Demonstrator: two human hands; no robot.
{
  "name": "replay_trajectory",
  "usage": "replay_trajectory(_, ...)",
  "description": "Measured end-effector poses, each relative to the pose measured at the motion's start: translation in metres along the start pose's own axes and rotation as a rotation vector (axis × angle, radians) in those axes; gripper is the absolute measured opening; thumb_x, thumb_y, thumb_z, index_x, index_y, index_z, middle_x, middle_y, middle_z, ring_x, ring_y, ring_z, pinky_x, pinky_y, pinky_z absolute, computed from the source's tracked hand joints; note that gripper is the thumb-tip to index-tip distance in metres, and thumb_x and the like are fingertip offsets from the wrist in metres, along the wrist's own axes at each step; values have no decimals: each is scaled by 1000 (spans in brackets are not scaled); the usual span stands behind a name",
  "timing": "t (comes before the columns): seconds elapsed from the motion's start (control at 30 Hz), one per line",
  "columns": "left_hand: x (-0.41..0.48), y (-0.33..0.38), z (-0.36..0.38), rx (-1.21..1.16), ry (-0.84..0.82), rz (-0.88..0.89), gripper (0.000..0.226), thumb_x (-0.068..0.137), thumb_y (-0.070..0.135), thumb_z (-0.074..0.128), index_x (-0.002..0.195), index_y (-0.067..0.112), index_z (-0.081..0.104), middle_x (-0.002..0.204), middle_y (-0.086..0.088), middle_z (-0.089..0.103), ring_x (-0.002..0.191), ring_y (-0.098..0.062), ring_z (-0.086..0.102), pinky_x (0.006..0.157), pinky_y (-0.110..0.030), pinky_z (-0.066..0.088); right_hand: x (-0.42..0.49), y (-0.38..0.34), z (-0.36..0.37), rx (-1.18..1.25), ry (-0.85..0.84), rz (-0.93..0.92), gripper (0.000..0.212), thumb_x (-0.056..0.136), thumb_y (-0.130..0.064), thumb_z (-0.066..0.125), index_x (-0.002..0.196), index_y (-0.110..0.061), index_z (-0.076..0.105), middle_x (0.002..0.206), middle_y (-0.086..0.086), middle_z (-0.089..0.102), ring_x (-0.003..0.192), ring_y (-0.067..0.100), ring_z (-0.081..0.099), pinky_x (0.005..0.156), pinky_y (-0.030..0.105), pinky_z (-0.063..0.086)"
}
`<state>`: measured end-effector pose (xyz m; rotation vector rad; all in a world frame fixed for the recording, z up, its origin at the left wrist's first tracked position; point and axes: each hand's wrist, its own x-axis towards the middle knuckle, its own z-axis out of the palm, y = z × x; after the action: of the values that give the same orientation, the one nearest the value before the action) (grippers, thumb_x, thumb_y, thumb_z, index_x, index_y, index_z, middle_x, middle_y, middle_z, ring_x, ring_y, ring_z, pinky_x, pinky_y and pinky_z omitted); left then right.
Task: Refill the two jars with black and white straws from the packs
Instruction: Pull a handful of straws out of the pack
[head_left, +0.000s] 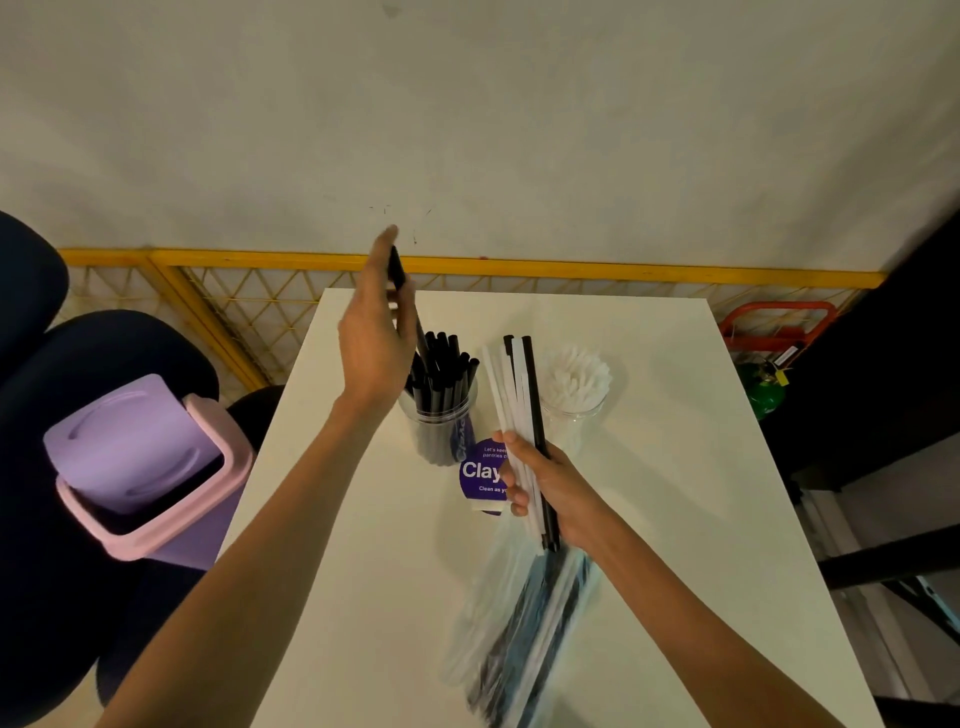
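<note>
Two clear jars stand on the white table (675, 467). The left jar (441, 421) holds several black straws; the right jar (574, 400) holds white straws. My left hand (376, 348) is raised above the left jar and pinches one black straw (402, 291), whose lower end reaches down among the jar's straws. My right hand (545, 488) grips a mixed bundle of white and black straws (519, 395) pointing up between the jars. A clear plastic pack (519, 639) with more black and white straws lies on the table below my right hand.
A round purple sticker (480, 475) lies on the table by the left jar. A pink and purple swing-lid bin (150, 467) stands left of the table among dark chairs. A yellow mesh barrier (260, 322) runs behind the table. Red and green items (769, 364) sit at the right.
</note>
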<state>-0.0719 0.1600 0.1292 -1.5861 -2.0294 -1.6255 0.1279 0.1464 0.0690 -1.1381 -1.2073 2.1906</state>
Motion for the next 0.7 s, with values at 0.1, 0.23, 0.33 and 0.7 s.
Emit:
replay_trajectory(0.1, -17, -17, 12, 68, -85, -17, 41, 98, 13, 45, 138, 12, 39, 107, -9, 61, 84, -16, 60, 75, -37, 55, -1, 1, -3, 25, -7, 3, 20, 94, -32, 49, 105, -19, 60, 57, -3, 51, 42, 7, 41, 43, 19, 39)
replay_trajectory(0.23, -39, -36, 21, 115, -177, -105, 35, 98, 14, 45, 132, 12, 48, 116, -9, 62, 97, -24, 62, 82, -35, 52, -1, 3, -4, 50, -16, 12, 20, 95, -32, 48, 106, -19, 60, 57, -3, 51, 42, 7, 42, 43, 19, 39)
replay_trajectory(0.33, -50, -46, 22, 219, -230, -70, 28, 96, 10, 47, 120, 5, 60, 108, -13, 67, 93, -30, 63, 84, -38, 50, -1, 3, -4, 64, -12, 22, 20, 95, -31, 48, 106, -19, 60, 57, -3, 51, 41, 6, 42, 43, 18, 39)
replay_trajectory(0.7, -59, -7, 30, 107, -195, -80, 36, 97, 22, 42, 118, 0, 60, 111, -15, 64, 98, -22, 58, 84, -17, 42, -6, -2, -8, 128, -20, 25, 20, 95, -31, 48, 106, -18, 59, 57, -3, 55, 41, 6, 44, 42, 17, 39)
